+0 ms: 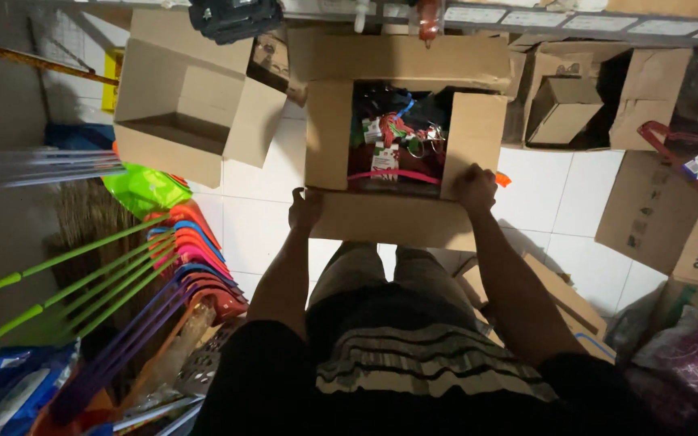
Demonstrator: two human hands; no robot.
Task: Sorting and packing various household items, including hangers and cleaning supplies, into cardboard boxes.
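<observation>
Cardboard box [401, 218], flaps open, on white tiled floor [559, 202] before the person's knees. Head view: left hand [304, 210] clasps the near-left corner; right hand [476, 187] clenches the near-right flap edge. Contents: coloured hangers [393, 137], tangled. Step judged: steadying or shifting the box. Any lift calls for an even pull from both hands. Empty carton [179, 105] adjacent; long-handled dustpans [179, 258] to the left.

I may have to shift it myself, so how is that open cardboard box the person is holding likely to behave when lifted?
The cardboard box probably flexes: its flaps stand open and unsealed. It looks only partly filled with hangers, so likely light, though loose contents may slide. The left hand and right hand grip opposite corners, which should steady it.
</observation>
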